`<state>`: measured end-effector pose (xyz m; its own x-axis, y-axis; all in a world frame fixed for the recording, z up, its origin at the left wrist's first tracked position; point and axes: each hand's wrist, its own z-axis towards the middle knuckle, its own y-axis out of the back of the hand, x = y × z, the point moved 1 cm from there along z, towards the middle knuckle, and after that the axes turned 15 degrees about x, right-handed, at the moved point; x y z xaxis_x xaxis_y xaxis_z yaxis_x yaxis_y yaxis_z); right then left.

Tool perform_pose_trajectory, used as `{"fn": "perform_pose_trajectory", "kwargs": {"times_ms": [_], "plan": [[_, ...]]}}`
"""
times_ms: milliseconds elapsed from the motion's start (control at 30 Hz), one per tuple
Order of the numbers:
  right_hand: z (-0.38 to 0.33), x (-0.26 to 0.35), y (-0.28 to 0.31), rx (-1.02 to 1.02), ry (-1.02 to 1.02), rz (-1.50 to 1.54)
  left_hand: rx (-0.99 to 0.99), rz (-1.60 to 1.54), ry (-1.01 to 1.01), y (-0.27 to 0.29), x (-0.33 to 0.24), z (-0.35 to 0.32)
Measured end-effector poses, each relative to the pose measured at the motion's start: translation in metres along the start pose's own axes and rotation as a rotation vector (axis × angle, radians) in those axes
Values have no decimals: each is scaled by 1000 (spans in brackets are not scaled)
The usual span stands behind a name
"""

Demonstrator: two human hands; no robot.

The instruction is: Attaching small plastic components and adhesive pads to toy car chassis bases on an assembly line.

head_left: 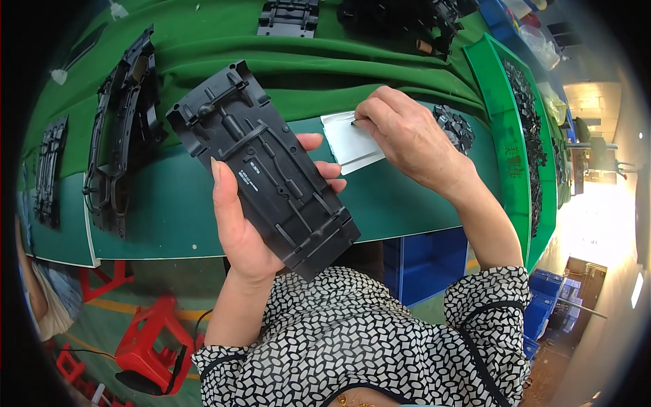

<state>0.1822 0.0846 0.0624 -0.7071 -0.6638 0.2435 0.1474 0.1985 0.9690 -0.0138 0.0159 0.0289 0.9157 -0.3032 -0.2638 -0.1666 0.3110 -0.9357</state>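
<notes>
My left hand (239,227) grips a long black plastic chassis (271,169), tilted over the front of the table, with the thumb on its near edge and the fingertips showing past its right side. Moulded rods and pipe shapes run along its face. Right of it, my right hand (407,132) is closed in a pinch over a stack of white sheets (349,146). A tiny dark bit shows at those fingertips, too small to name. Beyond that hand lies a heap of small black parts (453,129) on the table.
Large black moulded parts (122,129) stand at the left, and more black pieces (288,17) lie on the green cloth (285,61) at the back. A green bin (505,122) of black parts stands right. Below are a blue crate (434,264) and a red stool (152,346).
</notes>
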Motion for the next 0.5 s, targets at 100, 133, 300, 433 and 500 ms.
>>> {"fn": "perform_pose_trajectory", "kwargs": {"times_ms": [100, 133, 300, 433, 500], "plan": [[-1, 0, 0, -4, -3, 10, 5, 56, 43, 3, -1, -1], [-1, 0, 0, -10, -2, 17, 5, 56, 43, 3, -2, -2], [-2, 1, 1, -7, -8, 3, -1, 46, 51, 5, -1, -2], [-3, 2, 3, -34, -11, 20, -22, 47, 47, 4, -2, -3], [-2, 3, 1, -24, -11, 10, -5, 46, 60, 5, -2, -3]]}}
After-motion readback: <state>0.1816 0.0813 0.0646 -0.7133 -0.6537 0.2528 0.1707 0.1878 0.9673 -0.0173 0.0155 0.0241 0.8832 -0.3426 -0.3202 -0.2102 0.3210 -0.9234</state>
